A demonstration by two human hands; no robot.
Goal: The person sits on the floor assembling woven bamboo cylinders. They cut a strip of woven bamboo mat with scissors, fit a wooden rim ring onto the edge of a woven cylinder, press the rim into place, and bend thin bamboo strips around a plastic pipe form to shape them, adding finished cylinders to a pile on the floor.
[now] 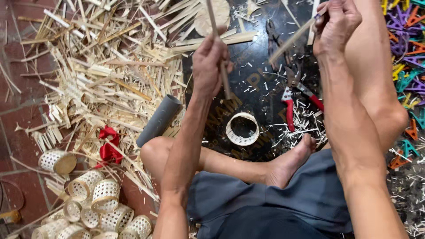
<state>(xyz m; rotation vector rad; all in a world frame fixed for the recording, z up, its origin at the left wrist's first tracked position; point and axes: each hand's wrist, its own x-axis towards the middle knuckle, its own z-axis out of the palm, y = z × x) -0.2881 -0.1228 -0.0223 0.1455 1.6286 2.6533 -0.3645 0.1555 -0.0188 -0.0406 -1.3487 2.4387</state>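
Observation:
My left hand (210, 62) is closed around a thin bamboo stick (212, 20) that runs upright through the fist, its lower end (226, 86) sticking out below. My right hand (334, 24) pinches another flat bamboo strip (290, 40) that slants down to the left. Both hands are raised above a dark mat (252, 66). On the mat below them lies a small woven bamboo ring (242, 128), and beside it red-handled shears (296, 95). I sit with my legs folded and one bare foot (290, 163) near the ring.
A big heap of bamboo strips and offcuts (102, 66) covers the floor on the left. A grey pipe piece (159, 119) and red ribbon (107, 144) lie at its edge. Several small woven baskets (97, 199) sit at bottom left. Coloured plastic clips (409, 53) pile up at right.

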